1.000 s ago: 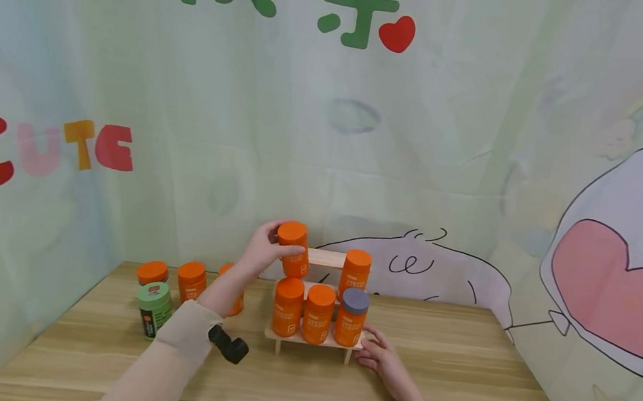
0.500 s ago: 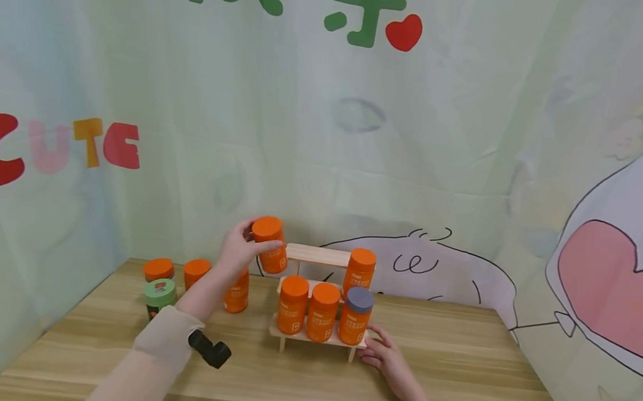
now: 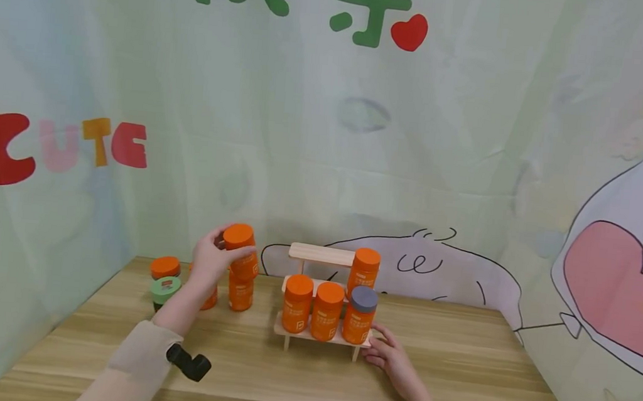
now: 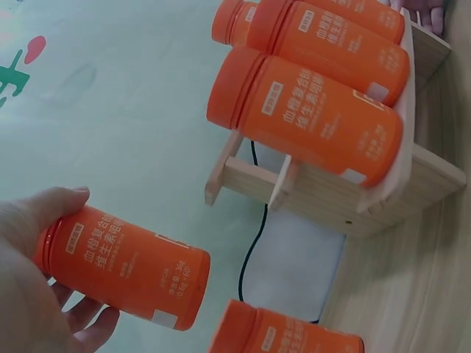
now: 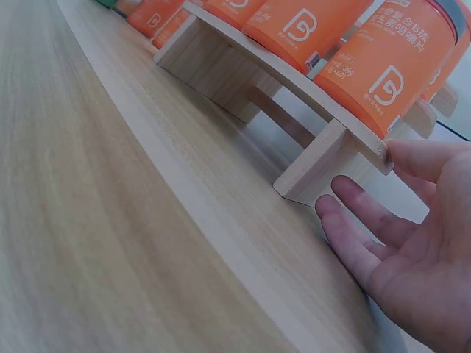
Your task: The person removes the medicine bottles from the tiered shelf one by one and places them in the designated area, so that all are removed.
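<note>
My left hand (image 3: 210, 260) grips an orange jar (image 3: 242, 252) of chewable tablets with an orange lid, thumb on one side and fingers round the other. In the head view this jar overlaps another orange jar (image 3: 240, 296) standing on the table; the left wrist view shows a gap between them. A stepped wooden rack (image 3: 323, 255) stands to the right. Its front step carries two orange-lidded jars and one with a grey lid (image 3: 363, 299); another orange jar (image 3: 364, 268) stands behind. At the rack's right end, my right hand (image 3: 395, 363) touches the shelf corner with loosely extended fingers.
On the table's left are an orange-lidded jar (image 3: 165, 267), a green-lidded jar (image 3: 165, 288) and a jar partly hidden by my left forearm. A printed curtain (image 3: 304, 130) hangs behind the wooden table (image 3: 455, 375).
My left hand has carried the orange jar leftward, away from the rack's upper shelf, to above the jars at left. The right hand has stayed at the rack's end.
</note>
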Tool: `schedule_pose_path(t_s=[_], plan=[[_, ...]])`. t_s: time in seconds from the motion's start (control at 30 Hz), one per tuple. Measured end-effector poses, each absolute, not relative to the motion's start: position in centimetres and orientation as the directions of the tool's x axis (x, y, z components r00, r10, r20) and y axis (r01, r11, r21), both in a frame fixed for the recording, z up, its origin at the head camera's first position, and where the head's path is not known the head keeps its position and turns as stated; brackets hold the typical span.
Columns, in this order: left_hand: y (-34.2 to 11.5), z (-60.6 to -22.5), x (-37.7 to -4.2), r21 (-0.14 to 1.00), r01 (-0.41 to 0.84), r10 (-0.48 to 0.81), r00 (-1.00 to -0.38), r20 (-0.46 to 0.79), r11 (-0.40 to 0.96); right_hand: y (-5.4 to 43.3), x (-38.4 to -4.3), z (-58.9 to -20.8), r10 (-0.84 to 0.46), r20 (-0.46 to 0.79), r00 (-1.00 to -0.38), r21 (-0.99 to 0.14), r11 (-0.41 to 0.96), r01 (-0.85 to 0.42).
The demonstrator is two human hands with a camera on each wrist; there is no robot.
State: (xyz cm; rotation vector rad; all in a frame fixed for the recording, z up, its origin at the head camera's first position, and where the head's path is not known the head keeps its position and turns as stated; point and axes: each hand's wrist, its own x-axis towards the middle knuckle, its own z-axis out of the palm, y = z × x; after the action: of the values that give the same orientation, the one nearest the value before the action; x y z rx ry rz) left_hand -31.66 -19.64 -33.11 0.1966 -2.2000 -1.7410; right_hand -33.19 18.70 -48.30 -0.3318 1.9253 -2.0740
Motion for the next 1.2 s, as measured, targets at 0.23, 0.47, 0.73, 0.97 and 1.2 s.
schedule_pose_path(t_s=[0.23, 0.47, 0.73, 0.97, 1.2], plan=[[-20.7, -34.5, -30.9, 0.962, 0.07, -0.369, -0.915, 0.167, 0.262, 19.0, -33.2, -48.5, -0.36, -0.03, -0.933, -0.995, -0.073, 0.06], [-21.5, -35.6, -30.0, 0.973, 0.057, -0.438, -0.886, 0.152, 0.223, 19.0, -33.2, -48.7, -0.353, -0.036, -0.935, -0.996, -0.062, 0.062], [-22.4, -36.7, -29.4, 0.966, 0.054, -0.469, -0.867, 0.171, 0.252, 19.0, -33.2, -48.8, -0.356, -0.035, -0.934, -0.996, -0.062, 0.061], [-23.1, -37.9, -29.0, 0.963, 0.051, -0.474, -0.863, 0.176, 0.264, 18.7, -33.2, -48.7, -0.344, -0.045, -0.938, -0.997, -0.047, 0.065], [-23.4, -39.0, -28.5, 0.953, 0.051, -0.488, -0.85, 0.198, 0.298, 18.4, -33.2, -48.4, -0.335, -0.03, -0.942, -0.998, -0.039, 0.046]])
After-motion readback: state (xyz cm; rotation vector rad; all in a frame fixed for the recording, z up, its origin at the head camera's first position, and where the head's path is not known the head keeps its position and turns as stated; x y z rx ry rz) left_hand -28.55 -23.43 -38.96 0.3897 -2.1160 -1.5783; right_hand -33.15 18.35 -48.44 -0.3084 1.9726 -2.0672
